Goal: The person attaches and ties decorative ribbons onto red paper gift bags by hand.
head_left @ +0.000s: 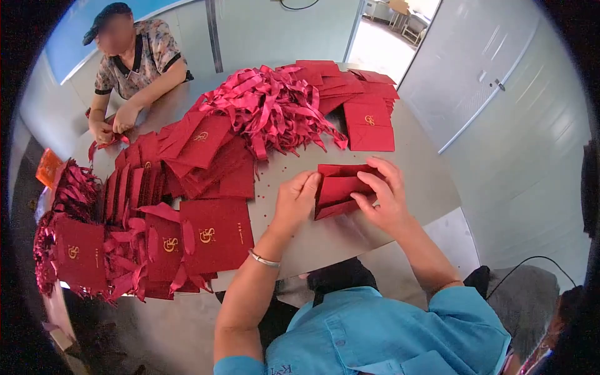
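Between my hands, above the grey table, is a dark red paper gift bag (340,187) with its mouth spread and the inner folds showing. My left hand (292,203) pinches its left edge between thumb and fingers. On the other side, my right hand (386,199) grips the right edge, its fingers curled over the rim. Just beyond my right hand, flat red bags with gold lettering (370,125) lie in a stack. A heap of shiny crimson ribbons (269,103) rests farther back, left of that stack.
Piles of flat bags (209,165) cover the table's left part. Bags with ribbon handles (215,234) stand along the near left edge. Small red bits dot the table (294,159). Across the table, a person (140,65) handles a ribbon. A doorway (387,37) opens at the back.
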Motion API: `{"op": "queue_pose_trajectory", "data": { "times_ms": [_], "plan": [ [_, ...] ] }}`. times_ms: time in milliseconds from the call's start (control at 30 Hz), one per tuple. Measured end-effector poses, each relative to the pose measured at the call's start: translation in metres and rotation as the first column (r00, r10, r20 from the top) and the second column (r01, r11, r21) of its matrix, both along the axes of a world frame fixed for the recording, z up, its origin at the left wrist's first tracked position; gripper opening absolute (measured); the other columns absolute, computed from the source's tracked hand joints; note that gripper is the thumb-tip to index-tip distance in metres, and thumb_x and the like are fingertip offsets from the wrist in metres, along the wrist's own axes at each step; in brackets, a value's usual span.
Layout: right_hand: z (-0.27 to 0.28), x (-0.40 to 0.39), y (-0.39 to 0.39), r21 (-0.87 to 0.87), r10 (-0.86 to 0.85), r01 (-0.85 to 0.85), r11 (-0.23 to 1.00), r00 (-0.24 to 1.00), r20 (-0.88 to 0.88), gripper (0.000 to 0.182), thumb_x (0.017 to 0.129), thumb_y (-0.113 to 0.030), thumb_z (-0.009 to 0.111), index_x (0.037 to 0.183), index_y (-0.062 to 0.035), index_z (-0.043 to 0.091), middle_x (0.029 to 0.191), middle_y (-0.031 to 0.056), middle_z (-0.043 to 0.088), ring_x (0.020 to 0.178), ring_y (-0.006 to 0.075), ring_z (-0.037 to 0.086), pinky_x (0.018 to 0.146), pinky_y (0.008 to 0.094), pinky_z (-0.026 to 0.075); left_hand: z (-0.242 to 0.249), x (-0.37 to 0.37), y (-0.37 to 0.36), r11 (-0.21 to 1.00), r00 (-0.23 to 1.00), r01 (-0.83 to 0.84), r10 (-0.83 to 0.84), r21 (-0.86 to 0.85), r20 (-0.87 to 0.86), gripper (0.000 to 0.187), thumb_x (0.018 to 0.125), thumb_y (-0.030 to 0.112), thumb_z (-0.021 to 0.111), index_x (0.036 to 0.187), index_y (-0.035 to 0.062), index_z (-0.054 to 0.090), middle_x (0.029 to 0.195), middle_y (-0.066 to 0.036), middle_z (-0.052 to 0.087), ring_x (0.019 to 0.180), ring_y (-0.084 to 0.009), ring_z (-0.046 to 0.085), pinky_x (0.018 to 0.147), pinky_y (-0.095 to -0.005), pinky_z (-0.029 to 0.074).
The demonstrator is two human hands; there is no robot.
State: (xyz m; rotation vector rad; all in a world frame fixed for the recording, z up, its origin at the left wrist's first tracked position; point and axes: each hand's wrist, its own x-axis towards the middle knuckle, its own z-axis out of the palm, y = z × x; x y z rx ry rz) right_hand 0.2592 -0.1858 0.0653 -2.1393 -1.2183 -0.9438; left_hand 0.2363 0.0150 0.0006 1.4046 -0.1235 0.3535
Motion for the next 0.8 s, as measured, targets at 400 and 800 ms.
{"op": "queue_pose_trajectory", "data": {
  "times_ms": [400,800],
  "plan": [
    [0.029,0.004,0.004,-0.082,0.048,-0.053,0.995,0.997,-0.063,0.037,0.065,-0.012,0.082,0.095,-0.0074,0.061,0.087,0.0066,0.061,0.088,0.0274,0.057,0.080,0.0401,0.042,0.010,-0.010,-0.004,0.871,0.937,-0.320,0.233,0.373,0.259,0.011,0.092,0.007,0.056,0.098,-0.0016,0.061,0.074,-0.020,0.061,0.066,-0.0247,0.065,0.061,-0.0332,0.049],
    [0.047,0.030,0.019,-0.336,0.145,-0.276,0.900,0.919,-0.366,0.020,0.077,-0.020,0.074,0.089,-0.0054,0.067,0.080,0.0126,0.064,0.079,0.0304,0.060,0.073,0.0398,0.048,0.049,-0.016,0.016,0.657,0.611,-0.696,0.330,0.289,0.720,0.016,0.084,0.003,0.064,0.099,0.0024,0.062,0.087,-0.012,0.068,0.083,-0.0276,0.067,0.076,-0.0352,0.051]
  ]
}}
